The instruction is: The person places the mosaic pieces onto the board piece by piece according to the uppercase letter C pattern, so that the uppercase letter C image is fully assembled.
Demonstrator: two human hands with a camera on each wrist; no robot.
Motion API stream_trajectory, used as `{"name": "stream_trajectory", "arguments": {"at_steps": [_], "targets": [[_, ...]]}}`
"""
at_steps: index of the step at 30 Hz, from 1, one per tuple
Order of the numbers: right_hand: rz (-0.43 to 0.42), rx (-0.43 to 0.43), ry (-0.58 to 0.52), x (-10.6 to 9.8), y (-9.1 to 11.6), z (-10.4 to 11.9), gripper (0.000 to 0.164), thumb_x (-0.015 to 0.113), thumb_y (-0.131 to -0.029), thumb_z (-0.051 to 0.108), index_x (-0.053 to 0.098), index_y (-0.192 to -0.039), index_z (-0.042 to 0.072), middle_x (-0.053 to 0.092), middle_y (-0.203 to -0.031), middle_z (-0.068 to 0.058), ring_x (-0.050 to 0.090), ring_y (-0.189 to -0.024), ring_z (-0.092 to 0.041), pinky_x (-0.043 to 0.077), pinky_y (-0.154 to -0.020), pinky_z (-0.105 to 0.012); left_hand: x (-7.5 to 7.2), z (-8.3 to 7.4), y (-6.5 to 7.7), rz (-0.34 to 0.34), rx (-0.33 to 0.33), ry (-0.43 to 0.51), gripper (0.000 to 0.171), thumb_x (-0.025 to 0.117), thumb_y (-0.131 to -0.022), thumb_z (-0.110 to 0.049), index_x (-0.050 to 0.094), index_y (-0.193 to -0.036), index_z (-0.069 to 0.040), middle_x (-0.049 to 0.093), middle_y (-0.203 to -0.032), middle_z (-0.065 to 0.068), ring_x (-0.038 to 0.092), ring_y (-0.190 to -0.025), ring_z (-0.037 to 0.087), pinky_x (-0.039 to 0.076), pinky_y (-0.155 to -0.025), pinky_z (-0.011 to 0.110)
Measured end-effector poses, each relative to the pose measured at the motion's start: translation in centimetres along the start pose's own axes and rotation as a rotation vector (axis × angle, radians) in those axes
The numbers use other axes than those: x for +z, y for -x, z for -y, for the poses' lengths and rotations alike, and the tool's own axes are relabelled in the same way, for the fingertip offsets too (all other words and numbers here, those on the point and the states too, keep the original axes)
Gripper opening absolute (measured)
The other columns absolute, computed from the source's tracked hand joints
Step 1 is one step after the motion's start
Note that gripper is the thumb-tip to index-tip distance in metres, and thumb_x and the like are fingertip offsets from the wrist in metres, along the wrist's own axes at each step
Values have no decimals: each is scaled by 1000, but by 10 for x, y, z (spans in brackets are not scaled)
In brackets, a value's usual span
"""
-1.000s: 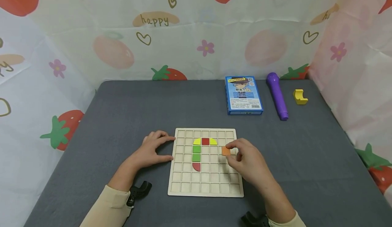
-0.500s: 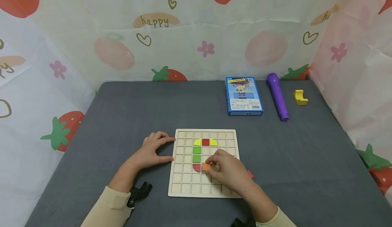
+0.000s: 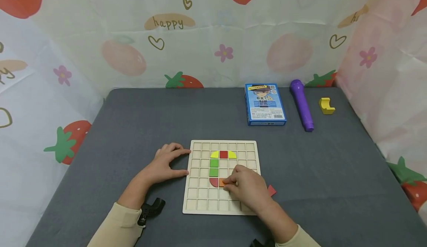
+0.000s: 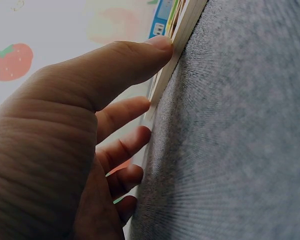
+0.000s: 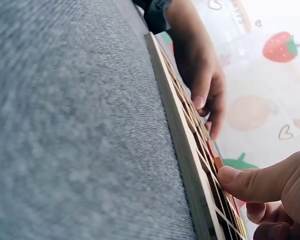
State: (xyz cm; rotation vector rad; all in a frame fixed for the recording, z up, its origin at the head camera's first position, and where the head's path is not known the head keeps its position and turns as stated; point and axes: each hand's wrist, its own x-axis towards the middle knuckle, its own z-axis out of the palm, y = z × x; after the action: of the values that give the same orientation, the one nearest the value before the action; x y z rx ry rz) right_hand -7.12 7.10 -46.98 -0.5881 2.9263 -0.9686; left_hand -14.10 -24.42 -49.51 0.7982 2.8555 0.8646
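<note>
A wooden grid board (image 3: 200, 203) lies flat on the dark table. Thumb and index fingertip of my left hand (image 3: 163, 165) touch its left edge, the fingers spread. My right hand (image 3: 248, 187) pinches an orange square tile (image 3: 221, 182) at a cell right of a rounded red tile (image 3: 214, 182); the fingertips cover part of it. Above the red tile sit green squares (image 3: 214, 167) in a column, then a rounded yellow tile (image 3: 215, 154), a red square (image 3: 224, 154) and another rounded yellow tile (image 3: 232, 154). In the right wrist view my thumb (image 5: 240, 180) meets the orange tile (image 5: 218, 163).
A red piece (image 3: 271, 190) shows past my right hand, by the board's right edge. Farther back lie a blue box (image 3: 265, 104), a purple microphone-shaped stick (image 3: 302, 105) and a yellow curved block (image 3: 326, 106). A printed cloth (image 3: 207, 62) rises behind the table.
My right hand has carried the orange tile left and toward me, down to the cell beside the rounded red tile. The red piece at the right has come into view. My left hand stays put.
</note>
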Motion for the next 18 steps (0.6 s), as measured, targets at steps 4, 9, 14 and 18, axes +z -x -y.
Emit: {"name": "stream_trajectory", "arguments": {"at_steps": [4, 9, 14, 18], "targets": [[-4, -41, 51, -1, 3, 0, 17, 89, -81, 21, 86, -98, 22, 50, -78, 16, 44, -59, 0, 35, -50, -24, -1, -1, 0, 5, -5, 5, 66, 86, -83, -40, 64, -141, -18, 53, -128, 2, 44, -110, 22, 30, -93, 47], [44, -64, 83, -7, 6, 1, 16, 85, -85, 23, 85, -102, 23, 50, -80, 15, 43, -61, 0, 36, -51, -24, -2, -2, 1, 5, -7, 7, 66, 86, -83, -40, 64, -141, -18, 53, -129, 3, 43, -110, 23, 30, -93, 47], [48, -15, 35, -19, 10, -1, 13, 84, -87, 25, 83, -100, 23, 50, -77, 16, 44, -62, -1, 39, -55, -25, 0, 0, 0, 3, 6, 2, 66, 85, -84, -40, 64, -142, -18, 53, -128, 3, 44, -110, 23, 30, -93, 48], [46, 81, 3, -32, 12, -9, 20, 85, -87, 25, 82, -106, 20, 49, -76, 15, 43, -62, -5, 39, -57, -28, 0, 0, 0, -2, 6, 1, 65, 85, -84, -40, 64, -142, -17, 53, -128, 3, 44, -109, 22, 30, -93, 48]]}}
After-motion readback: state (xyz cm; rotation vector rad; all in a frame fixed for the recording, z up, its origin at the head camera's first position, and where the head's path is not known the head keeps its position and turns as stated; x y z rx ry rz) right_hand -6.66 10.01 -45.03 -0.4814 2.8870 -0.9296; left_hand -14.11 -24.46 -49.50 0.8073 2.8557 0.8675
